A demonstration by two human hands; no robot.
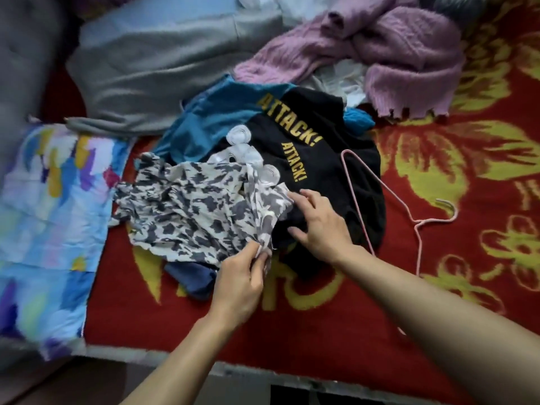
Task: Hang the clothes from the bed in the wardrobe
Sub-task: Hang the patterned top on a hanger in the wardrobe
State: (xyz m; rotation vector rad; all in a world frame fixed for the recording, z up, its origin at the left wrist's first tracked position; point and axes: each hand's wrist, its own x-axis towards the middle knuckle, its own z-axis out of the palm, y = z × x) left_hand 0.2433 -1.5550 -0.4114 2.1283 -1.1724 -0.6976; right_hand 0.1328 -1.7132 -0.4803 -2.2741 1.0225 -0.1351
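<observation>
While my left hand (242, 285) pinches a fold at the near edge of the camouflage-print garment (187, 211) between thumb and fingertips, my right hand (321, 229) lies beside it with fingers spread and only loosely bent. It grips nothing, and its fingertips touch the same fabric's edge where it overlaps the black sweatshirt (330, 159). I read this as working out which way up the piece goes: one hand anchors a hem, the other feels for the next edge so an opening can be found. The garment lies crumpled on top of the pile on the bed, nearest me, which is probably why it is the one in hand. A pink hanger (432, 221) lies just to the right, partly on the sweatshirt and partly on the red flowered blanket (482, 171), within easy reach of the right hand (sensible, since that hand is free). Farther back lie a blue top (204, 124), a grey garment (163, 65) and a pink knit sweater (409, 54). The wardrobe is out of view, so I judge nothing here is hung yet
</observation>
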